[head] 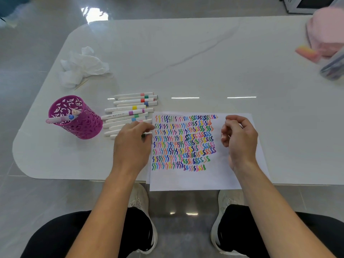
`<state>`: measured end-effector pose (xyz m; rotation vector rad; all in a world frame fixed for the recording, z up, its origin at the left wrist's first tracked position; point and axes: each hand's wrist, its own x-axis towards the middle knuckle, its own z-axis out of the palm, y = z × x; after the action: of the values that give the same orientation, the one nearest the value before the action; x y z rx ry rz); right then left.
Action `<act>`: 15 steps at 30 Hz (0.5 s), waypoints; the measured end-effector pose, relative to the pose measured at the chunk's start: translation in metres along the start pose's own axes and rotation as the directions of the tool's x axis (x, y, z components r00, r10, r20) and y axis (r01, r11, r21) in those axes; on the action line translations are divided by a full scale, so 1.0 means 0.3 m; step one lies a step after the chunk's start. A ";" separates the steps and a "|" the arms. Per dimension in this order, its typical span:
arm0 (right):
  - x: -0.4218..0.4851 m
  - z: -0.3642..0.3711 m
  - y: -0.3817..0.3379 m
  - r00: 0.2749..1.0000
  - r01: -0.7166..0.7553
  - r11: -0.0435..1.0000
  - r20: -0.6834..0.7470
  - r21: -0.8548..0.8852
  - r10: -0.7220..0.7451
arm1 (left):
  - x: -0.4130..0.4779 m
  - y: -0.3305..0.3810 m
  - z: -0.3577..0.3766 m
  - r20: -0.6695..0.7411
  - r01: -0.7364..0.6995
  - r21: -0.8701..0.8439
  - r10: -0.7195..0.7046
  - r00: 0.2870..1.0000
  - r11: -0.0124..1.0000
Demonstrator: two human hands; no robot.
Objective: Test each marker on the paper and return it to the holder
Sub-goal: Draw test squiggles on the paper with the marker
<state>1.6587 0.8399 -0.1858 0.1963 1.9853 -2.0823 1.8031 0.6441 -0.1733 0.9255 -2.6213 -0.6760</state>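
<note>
Markers [130,108]: parallel to table's [186,62] near edge, nearest my left hand [133,140].
Left grip: seemingly pinching one.
Right hand [240,138]: slack, empty.

Counts:
- 1 holder [81,125], at least 2 markers in it [59,119]
- loose markers [128,108] on 1 table [186,62]: 10 clear, a few more partly under the left hand [131,144], total can't be fixed
- 1 paper [186,180], 8 squiggle rows [183,144]
- 1 crumpled tissue [81,66]
- 1 thin stick [81,84]
- 2 hands, incl. right hand [240,138]
- 2 shoes [138,200]
- 1 blurred pink bag [327,32]
</note>
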 end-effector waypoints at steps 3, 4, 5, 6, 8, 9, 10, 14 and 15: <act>-0.001 0.001 0.001 1.000 -0.003 1.000 0.005 0.002 0.003 | 0.001 0.000 0.014 0.017 0.028 0.048 -0.028 0.999 0.998; -0.001 0.001 0.001 1.000 -0.004 1.000 0.006 0.001 0.004 | 0.002 0.000 0.017 0.016 0.032 0.061 -0.033 0.999 0.998; -0.002 0.002 0.001 1.000 -0.005 1.000 0.006 0.000 0.005 | 0.003 0.000 0.019 0.014 0.033 0.074 -0.034 0.999 0.997; -0.002 0.003 0.001 1.000 -0.005 1.000 0.006 -0.003 0.005 | 0.002 0.001 0.020 0.010 0.036 0.089 -0.037 0.999 0.995; -0.002 0.004 0.001 1.000 -0.004 1.000 0.007 -0.011 0.004 | 0.003 -0.001 0.021 -0.001 0.062 0.116 -0.062 0.998 0.991; -0.002 0.004 0.002 1.000 -0.003 1.000 0.008 -0.013 0.003 | 0.003 -0.003 0.021 -0.003 0.079 0.126 -0.080 0.997 0.989; -0.003 0.004 0.002 1.000 -0.003 1.000 0.010 -0.015 0.004 | 0.003 -0.005 0.020 -0.002 0.091 0.137 -0.092 0.996 0.986; -0.003 0.003 0.003 1.000 -0.016 1.000 0.016 -0.013 0.017 | 0.003 -0.001 0.009 0.012 0.108 0.174 -0.112 0.994 0.979; -0.003 0.002 0.003 1.000 -0.023 1.000 0.018 -0.004 0.024 | 0.004 0.001 0.004 0.004 0.112 0.167 -0.114 0.993 0.980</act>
<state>1.6598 0.8393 -0.1863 0.1980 1.9666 -2.0584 1.8014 0.6439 -0.1741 1.1284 -2.6856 -0.4962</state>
